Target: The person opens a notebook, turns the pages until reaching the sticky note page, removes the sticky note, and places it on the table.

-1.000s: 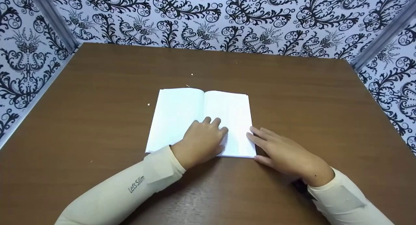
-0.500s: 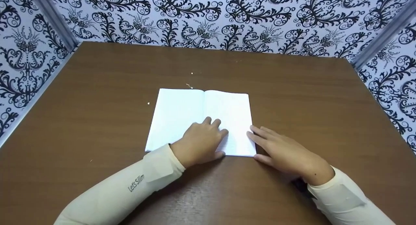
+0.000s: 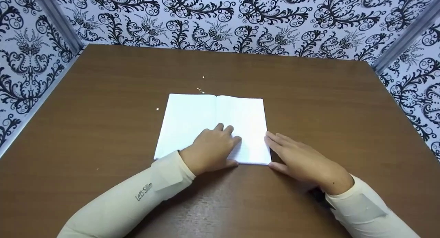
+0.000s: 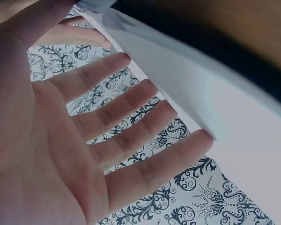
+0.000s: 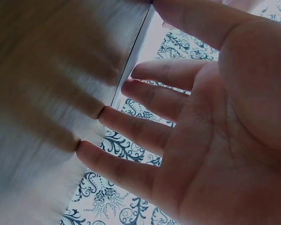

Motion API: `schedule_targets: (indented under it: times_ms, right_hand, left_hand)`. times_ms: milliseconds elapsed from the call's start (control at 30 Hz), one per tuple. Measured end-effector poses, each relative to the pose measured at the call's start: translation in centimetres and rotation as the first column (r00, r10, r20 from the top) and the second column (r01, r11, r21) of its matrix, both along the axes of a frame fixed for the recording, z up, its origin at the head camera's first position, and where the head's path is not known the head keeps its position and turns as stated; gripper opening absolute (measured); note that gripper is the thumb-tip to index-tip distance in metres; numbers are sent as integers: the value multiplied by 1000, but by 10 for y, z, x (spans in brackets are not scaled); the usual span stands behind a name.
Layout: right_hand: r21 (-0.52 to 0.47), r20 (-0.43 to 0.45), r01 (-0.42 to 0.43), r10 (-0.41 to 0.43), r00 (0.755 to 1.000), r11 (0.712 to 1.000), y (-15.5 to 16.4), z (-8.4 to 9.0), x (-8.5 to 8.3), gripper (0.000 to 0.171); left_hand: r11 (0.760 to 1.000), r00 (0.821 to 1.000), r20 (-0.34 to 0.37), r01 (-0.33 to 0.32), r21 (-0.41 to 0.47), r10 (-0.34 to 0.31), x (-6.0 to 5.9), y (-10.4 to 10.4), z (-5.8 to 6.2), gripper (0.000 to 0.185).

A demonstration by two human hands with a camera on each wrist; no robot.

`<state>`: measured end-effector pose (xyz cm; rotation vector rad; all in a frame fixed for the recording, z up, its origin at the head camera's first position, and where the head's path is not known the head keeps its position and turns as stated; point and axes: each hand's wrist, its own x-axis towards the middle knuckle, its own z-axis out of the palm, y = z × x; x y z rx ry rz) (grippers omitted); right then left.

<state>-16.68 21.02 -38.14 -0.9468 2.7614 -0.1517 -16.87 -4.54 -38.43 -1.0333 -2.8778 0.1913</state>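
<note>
An open notebook (image 3: pixel 189 119) with white pages lies flat in the middle of the brown table (image 3: pixel 120 76). My left hand (image 3: pixel 215 150) rests on the lower part of its right page, near the centre fold. In the left wrist view the fingers (image 4: pixel 154 171) are extended and spread, their tips against the paper (image 4: pixel 253 159). At the notebook's lower right edge is my right hand (image 3: pixel 304 160), with fingertips touching that edge and the thumb by the corner. The right wrist view shows those fingers (image 5: pixel 136 131) nearly straight, tips down on the table, holding nothing.
Several tiny white scraps lie on the table, one of them a crumb (image 3: pixel 157 109) left of the notebook. Wallpaper (image 3: pixel 213 21) with black scrolls covers the walls along the table's back and sides.
My right fingertips have slid slightly right, off the page and onto the notebook's edge. The left thumb has shifted outward along the lower edge, and the pages lie flatter near the fold.
</note>
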Motion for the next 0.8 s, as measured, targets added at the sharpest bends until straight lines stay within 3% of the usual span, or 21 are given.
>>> schedule_targets:
  times_ms: [500,800]
  right_hand:
    - [-1,4,19,-19,1000,1000,1,1,0,70]
    - [-22,6,28,-28,1000,999,1,0,-2,78]
  left_hand:
    - [999,997,76,16,41,-19,-5,-6,4,51]
    - [995,997,53,50,81,-54,-3,-6,4,33]
